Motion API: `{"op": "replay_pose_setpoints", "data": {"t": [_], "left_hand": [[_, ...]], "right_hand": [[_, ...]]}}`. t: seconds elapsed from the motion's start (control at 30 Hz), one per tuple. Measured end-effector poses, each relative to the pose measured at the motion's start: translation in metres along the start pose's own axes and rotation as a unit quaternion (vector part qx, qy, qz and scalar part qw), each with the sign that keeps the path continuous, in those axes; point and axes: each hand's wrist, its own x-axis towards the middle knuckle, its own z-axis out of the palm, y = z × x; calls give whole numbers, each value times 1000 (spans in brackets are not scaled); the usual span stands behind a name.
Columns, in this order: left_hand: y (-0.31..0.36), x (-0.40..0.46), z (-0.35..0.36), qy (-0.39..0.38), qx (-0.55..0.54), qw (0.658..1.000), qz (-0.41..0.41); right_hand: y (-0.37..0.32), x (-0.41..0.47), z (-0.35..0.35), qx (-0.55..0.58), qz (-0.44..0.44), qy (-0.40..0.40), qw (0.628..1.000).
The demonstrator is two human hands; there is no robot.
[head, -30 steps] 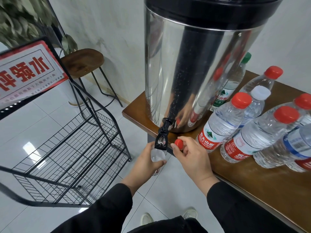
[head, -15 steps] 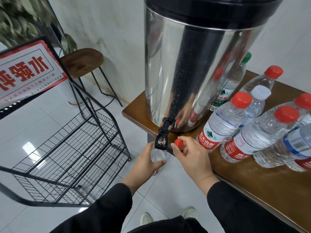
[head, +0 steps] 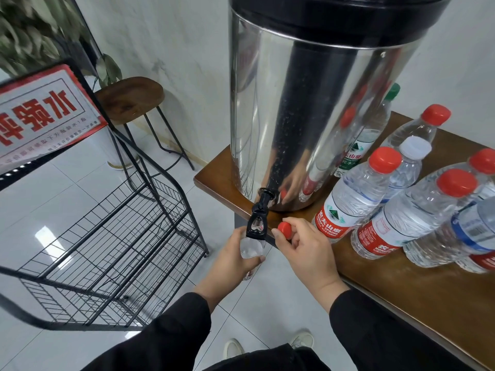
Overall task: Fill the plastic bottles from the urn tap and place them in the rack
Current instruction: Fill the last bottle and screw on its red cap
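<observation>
bottle [head: 251, 249] gripped in left hand [head: 230, 259] under tap [head: 257, 222] | right hand [head: 305, 253] pinches cap [head: 284, 229]

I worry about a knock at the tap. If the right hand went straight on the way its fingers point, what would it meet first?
Probably the black plastic tap: the right hand, pinching a small red bottle cap, points up-left toward it, close beside. Depth is unclear, so it might slip past.

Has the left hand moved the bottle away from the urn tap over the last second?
No. The left hand grips the bottle directly under the black tap, in the same spot against the table edge as before.
</observation>
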Motion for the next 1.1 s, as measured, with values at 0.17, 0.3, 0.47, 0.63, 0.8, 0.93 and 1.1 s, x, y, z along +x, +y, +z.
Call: {"op": "replay_pose_setpoints", "data": {"t": [0.17,0.3,0.47,0.63,0.8,0.93,1.1], "left_hand": [[-1,1,0,0,6,1000,-6],[-1,1,1,-2,0,1000,-6],[0,1,1,-2,3,1000,-5],[1,0,0,-1,7,1000,-2],[2,0,0,-5,1,1000,-2],[2,-1,-1,-11,-3,1000,0],[1,-2,-1,-9,-8,1000,9]], "right_hand": [[0,0,0,1,-2,2,1000],[-1,0,0,3,-4,3,1000],[-1,0,0,3,1,-1,1000],[0,0,1,7,2,-3,1000],[0,-1,1,8,4,-3,1000],[0,0,0,9,-1,-4,1000],[1,0,0,11,3,-10,1000]]}}
